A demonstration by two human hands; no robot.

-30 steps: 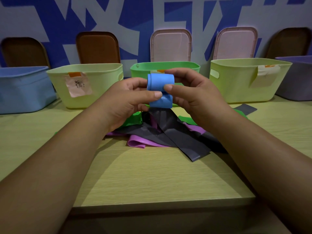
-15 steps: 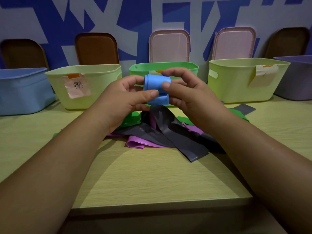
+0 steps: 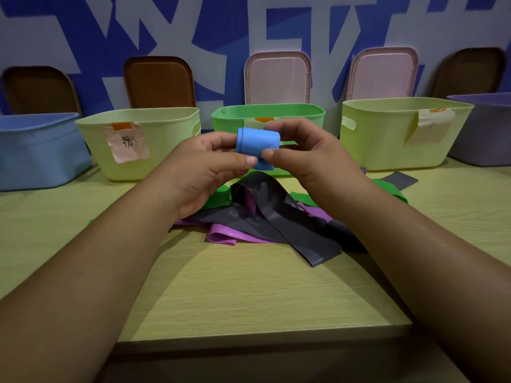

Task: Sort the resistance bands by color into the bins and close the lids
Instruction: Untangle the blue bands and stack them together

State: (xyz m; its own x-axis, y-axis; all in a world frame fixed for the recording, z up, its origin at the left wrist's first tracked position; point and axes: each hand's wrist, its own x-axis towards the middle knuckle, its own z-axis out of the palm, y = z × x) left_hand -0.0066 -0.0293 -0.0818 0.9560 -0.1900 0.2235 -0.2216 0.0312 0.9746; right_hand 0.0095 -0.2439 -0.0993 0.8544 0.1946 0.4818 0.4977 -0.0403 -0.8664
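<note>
One head-worn wide-angle view, facing forward and down, close over the table (image 3: 249,294) — far bins (image 3: 387,139) seemingly stretched toward the edges.

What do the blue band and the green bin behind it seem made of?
The blue band looks like matte rubber or latex: it rolls into a soft coil. The green bin is probably moulded plastic, smooth and faintly glossy: thin rigid rim, rounded corners.

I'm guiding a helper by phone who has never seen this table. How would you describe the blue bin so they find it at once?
Five open bins stand in a row along the back of the table. The blue bin is at the far left end, beside a yellow-green bin bearing a pink paper label. It alone is light blue; the far-right bin is purple-grey.
</note>
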